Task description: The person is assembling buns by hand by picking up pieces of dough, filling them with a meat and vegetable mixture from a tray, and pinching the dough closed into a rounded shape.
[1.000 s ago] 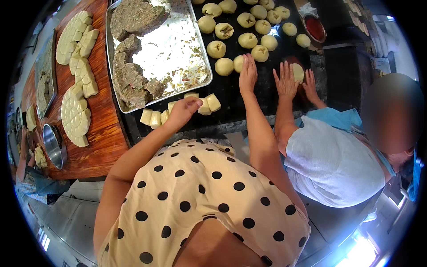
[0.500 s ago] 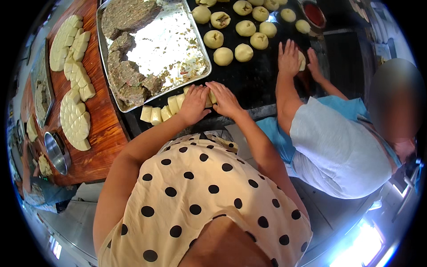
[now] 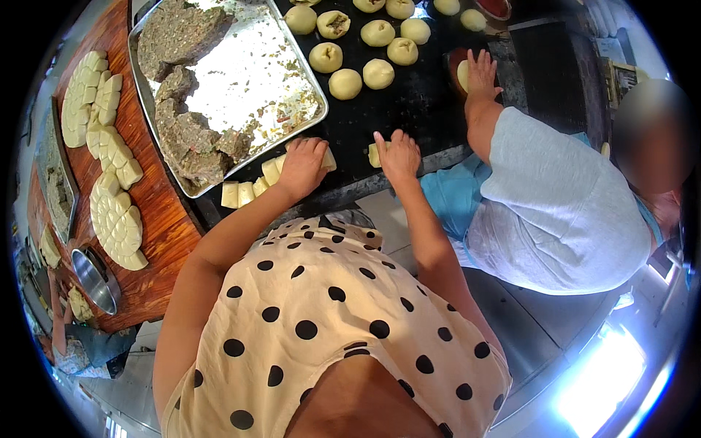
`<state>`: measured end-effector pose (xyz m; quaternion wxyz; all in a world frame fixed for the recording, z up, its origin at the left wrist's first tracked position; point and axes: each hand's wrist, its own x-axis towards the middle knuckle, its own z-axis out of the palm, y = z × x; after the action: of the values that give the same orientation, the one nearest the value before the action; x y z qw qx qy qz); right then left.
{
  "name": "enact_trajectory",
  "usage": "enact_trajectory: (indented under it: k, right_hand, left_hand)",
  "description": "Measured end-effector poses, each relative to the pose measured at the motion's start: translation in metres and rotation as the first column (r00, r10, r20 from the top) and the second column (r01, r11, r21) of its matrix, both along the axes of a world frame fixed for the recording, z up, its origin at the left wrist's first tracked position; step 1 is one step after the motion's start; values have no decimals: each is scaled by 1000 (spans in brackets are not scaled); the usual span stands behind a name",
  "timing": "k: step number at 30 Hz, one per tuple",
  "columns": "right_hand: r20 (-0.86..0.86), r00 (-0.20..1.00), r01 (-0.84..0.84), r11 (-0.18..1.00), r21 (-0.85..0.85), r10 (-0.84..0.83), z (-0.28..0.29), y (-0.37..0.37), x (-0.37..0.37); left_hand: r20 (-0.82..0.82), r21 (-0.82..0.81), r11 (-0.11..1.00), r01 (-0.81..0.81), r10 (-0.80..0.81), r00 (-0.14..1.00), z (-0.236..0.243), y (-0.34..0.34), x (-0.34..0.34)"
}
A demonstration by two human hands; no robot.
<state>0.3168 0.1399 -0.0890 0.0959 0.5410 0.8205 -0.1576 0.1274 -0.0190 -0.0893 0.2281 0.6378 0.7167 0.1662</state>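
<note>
A row of pale cut dough pieces (image 3: 246, 193) lies on the black work surface along its near edge. My left hand (image 3: 304, 168) is closed over the right part of this row, fingers bent round the pieces and partly hiding them. Apart from the row, to its right, a single dough piece (image 3: 374, 155) sits under the thumb side of my right hand (image 3: 401, 156). The right hand grips that piece; its fingertips on the far side are partly hidden. Just beyond my left hand lies a metal tray (image 3: 319, 109) with brown minced filling (image 3: 182, 40).
Several round filled dough balls (image 3: 345, 84) stand at the back. On the right, a co-worker's hand (image 3: 480, 73) presses a dough piece. Scored dough slabs (image 3: 117, 219) and a steel bowl (image 3: 95, 281) sit on the wooden table (image 3: 168, 241) at left.
My hands were together on the row; the right has moved right with one dough piece, the left slightly left. The co-worker's second hand no longer shows. The whole view has shifted.
</note>
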Motion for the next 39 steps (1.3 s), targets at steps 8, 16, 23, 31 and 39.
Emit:
enact_trajectory:
  k: [8, 16, 23, 31, 39]
  right_hand:
    - [-297, 946, -43, 958, 285, 130, -55, -6, -16]
    - [-111, 971, -172, 939, 297, 213, -53, -11, -42]
    - [-124, 963, -191, 932, 308, 239, -56, -1, -47]
    - [-183, 964, -115, 924, 365, 192, -68, 24, -51]
    - [-278, 939, -104, 939, 328, 201, -59, 7, -16]
  left_hand:
    - [209, 114, 989, -92, 67, 976, 27, -15, -2]
    - [358, 93, 975, -203, 157, 920, 37, -11, -13]
    - [436, 88, 966, -243, 182, 881, 52, -5, -10]
    - [438, -67, 950, -304, 302, 847, 63, -41, -26]
    - [501, -64, 955, -289, 281, 819, 73, -49, -12]
